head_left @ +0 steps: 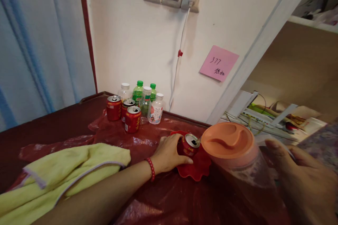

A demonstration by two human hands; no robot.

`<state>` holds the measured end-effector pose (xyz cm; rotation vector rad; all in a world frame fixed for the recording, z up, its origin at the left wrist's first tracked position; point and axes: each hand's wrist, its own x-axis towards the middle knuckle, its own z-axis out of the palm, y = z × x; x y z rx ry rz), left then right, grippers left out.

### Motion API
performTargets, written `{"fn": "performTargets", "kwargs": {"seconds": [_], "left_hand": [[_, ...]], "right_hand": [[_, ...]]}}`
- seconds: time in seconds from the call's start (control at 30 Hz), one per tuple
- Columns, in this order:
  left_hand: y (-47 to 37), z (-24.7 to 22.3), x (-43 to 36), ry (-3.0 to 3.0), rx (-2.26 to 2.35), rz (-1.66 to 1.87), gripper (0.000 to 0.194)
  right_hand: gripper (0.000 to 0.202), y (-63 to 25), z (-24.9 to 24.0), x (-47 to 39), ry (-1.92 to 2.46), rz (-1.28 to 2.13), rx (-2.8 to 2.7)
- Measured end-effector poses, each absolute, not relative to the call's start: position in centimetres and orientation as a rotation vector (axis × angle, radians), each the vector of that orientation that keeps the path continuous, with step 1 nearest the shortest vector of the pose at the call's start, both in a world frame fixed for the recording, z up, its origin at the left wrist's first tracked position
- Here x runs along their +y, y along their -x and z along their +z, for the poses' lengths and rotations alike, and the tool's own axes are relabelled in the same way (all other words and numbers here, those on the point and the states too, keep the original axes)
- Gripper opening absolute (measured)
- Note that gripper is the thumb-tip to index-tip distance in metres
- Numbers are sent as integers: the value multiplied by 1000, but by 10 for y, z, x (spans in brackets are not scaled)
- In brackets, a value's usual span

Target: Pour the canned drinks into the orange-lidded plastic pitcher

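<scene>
My left hand [171, 152], with a red bead bracelet at the wrist, is closed around a red drink can [190, 145]. The can stands open-topped on a red wavy-edged dish [194, 171]. On the right, my right hand [303, 179] grips the handle of a clear pitcher [245, 179] with an orange lid [228, 140]. The pitcher is tilted, its spout close to the can's opening, and liquid shows inside it. Whether liquid is flowing I cannot tell.
Several red cans [132, 120] and bottles [155, 110] stand grouped by the wall. A yellow towel [87, 168] lies at the left on the red plastic sheet [148, 197]. A white cord [176, 77] hangs from a socket. Shelves [314, 42] are at the right.
</scene>
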<state>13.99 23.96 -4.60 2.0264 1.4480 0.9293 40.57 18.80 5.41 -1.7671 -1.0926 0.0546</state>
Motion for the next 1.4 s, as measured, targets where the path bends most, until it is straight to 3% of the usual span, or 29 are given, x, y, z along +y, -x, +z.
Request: {"fn": "performTargets", "kwargs": {"seconds": [1.4], "left_hand": [[-140, -50, 242, -2039, 1416, 967, 72]], "right_hand": [[48, -405, 55, 187, 1793, 83, -1087]]}}
